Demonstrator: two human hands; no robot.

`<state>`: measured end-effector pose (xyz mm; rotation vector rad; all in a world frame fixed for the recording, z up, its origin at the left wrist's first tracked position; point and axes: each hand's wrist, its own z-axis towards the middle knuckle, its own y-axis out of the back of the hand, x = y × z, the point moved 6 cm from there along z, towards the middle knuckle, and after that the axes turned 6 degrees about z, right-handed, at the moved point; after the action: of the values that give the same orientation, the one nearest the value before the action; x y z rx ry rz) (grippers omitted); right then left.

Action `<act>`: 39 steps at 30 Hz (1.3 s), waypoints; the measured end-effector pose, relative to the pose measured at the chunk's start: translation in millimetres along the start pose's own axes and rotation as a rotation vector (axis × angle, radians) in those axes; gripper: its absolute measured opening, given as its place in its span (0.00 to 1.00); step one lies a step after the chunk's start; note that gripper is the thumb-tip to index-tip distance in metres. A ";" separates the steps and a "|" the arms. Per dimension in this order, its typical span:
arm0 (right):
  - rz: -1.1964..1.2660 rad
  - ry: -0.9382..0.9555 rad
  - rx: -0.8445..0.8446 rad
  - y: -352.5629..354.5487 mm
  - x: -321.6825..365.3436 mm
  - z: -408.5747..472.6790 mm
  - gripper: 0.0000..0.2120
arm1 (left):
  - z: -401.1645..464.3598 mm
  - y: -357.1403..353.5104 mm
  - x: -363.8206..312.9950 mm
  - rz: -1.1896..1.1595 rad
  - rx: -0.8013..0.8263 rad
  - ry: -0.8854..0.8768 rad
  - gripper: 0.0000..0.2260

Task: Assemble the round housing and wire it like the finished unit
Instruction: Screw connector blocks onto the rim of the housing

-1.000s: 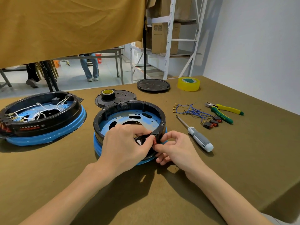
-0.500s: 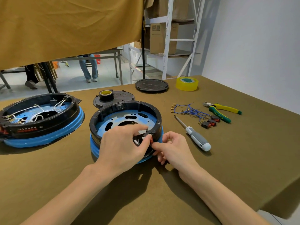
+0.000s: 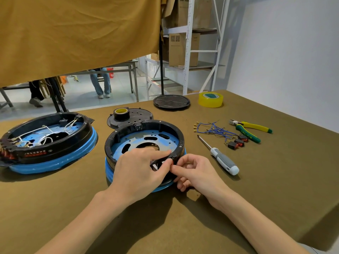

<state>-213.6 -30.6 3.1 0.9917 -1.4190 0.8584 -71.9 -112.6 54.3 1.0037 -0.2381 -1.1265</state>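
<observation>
- Steadying the round black housing on its blue base (image 3: 146, 138) at the counter's (image 3: 275, 189) near middle, the left hand (image 3: 139, 171) grips its front rim
- right hand (image 3: 194, 173) pinches a small red part there, likely seating a switch; loose blue wires (image 3: 214, 130) lie nearby

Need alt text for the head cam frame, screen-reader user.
Both hands, left hand and right hand, work at the near rim of an unwired round housing. A wired finished unit sits left; loose blue wires, screwdriver and pliers lie right.
</observation>
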 end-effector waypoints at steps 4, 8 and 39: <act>-0.003 0.019 0.005 -1.2 -1.1 -0.7 0.10 | -0.5 2.0 3.1 -0.006 -0.004 -0.016 0.16; -0.006 0.037 -0.015 -0.9 -0.7 -0.7 0.08 | -0.4 1.8 2.8 0.003 -0.011 -0.010 0.18; -0.039 0.137 -0.066 -2.9 -4.3 4.8 0.10 | -1.3 -4.5 5.8 0.094 -0.106 0.025 0.12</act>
<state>-212.8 -35.7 -1.8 0.8913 -1.2992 0.8304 -71.3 -117.0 48.2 0.9031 -0.2013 -1.0301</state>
